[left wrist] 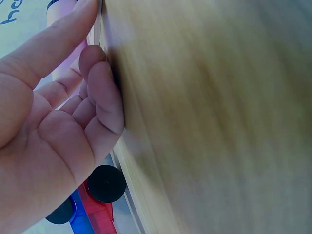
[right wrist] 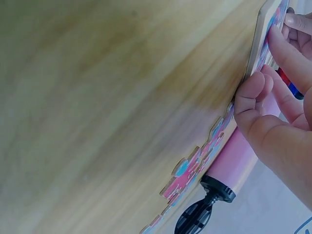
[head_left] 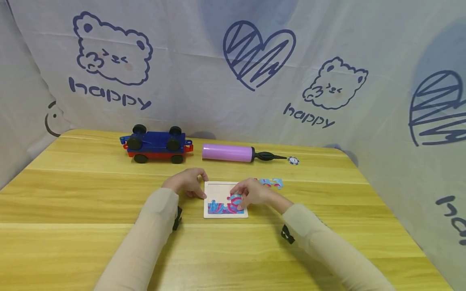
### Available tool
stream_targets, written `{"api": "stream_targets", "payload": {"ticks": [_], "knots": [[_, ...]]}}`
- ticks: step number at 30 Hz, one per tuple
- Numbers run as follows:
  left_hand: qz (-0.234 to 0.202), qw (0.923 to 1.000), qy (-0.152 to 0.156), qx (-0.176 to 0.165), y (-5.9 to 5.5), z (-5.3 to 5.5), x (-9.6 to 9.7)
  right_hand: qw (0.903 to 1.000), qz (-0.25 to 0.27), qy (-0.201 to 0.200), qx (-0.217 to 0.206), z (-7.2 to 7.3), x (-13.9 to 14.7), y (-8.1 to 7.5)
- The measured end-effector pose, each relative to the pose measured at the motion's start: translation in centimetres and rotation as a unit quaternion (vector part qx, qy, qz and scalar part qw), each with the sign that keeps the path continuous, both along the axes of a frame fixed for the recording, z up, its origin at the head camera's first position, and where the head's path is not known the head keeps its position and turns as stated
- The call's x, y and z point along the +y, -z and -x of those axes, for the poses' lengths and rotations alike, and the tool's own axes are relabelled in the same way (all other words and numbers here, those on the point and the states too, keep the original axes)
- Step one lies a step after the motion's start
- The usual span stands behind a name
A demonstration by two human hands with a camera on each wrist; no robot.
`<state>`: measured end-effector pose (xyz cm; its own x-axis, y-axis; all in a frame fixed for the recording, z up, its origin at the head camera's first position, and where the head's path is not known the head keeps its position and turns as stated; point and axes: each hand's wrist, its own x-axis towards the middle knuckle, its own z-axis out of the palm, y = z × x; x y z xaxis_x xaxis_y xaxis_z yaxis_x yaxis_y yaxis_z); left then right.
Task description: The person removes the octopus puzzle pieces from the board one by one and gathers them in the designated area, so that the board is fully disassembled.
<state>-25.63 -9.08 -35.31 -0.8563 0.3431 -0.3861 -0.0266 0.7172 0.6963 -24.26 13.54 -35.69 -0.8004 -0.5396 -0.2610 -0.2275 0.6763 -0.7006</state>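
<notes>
A square puzzle tray point(head_left: 225, 216) with a pale rim lies on the table, its lower part filled with blue, pink and purple pieces. My left hand point(head_left: 187, 182) is at the tray's left side, thumb by the left edge and forefinger by the top left corner. Over the tray's right side, my right hand point(head_left: 255, 192) pinches a blue and pink puzzle piece point(head_left: 236, 199) between thumb and forefinger, low against the tray. Fingers partly cover this piece. Just beyond the right hand lie several loose puzzle pieces point(head_left: 276, 183).
Behind the tray lies a purple hand pump point(head_left: 227, 153) with a black nozzle, beside a small round chip point(head_left: 293, 160). A blue and red toy vehicle point(head_left: 156, 143) sits wheels-up at the back left. A printed cloth point(head_left: 193, 81) hangs behind the wooden table point(head_left: 91, 194).
</notes>
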Motion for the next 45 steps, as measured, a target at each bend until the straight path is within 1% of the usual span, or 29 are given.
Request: {"api": "stream_targets", "payload": {"ticks": [4, 11, 18, 25, 33, 40, 45], "knots": [[0.001, 1.0, -0.001, 0.001, 0.02, 0.02, 0.01, 0.9999, 0.001, -0.007, 0.01, -0.07, -0.07, -0.04], [-0.007, 0.9998, -0.017, -0.008, -0.01, -0.12, 0.07, 0.9994, -0.016, -0.016, 0.024, -0.28, -0.34, -0.33], [-0.006, 0.9999, -0.01, -0.004, -0.05, -0.17, 0.17, 0.999, -0.018, -0.022, 0.036, -0.33, -0.32, -0.33], [-0.01, 0.9998, -0.017, -0.006, 0.0, -0.11, 0.16, 0.9979, -0.017, -0.028, 0.056, -0.3, -0.17, -0.09], [-0.01, 0.9998, -0.014, -0.003, 0.21, 0.0, 0.09, 0.9981, -0.009, -0.033, 0.051, -0.31, -0.11, 0.14], [-0.009, 0.9999, -0.007, 0.005, 0.2, -0.06, 0.09, 0.9968, -0.015, -0.042, 0.067, -0.31, 0.03, 0.21], [-0.009, 0.9999, -0.01, 0.003, 0.13, -0.03, 0.11, 0.9976, -0.004, -0.034, 0.06, -0.15, 0.13, 0.24]]}}
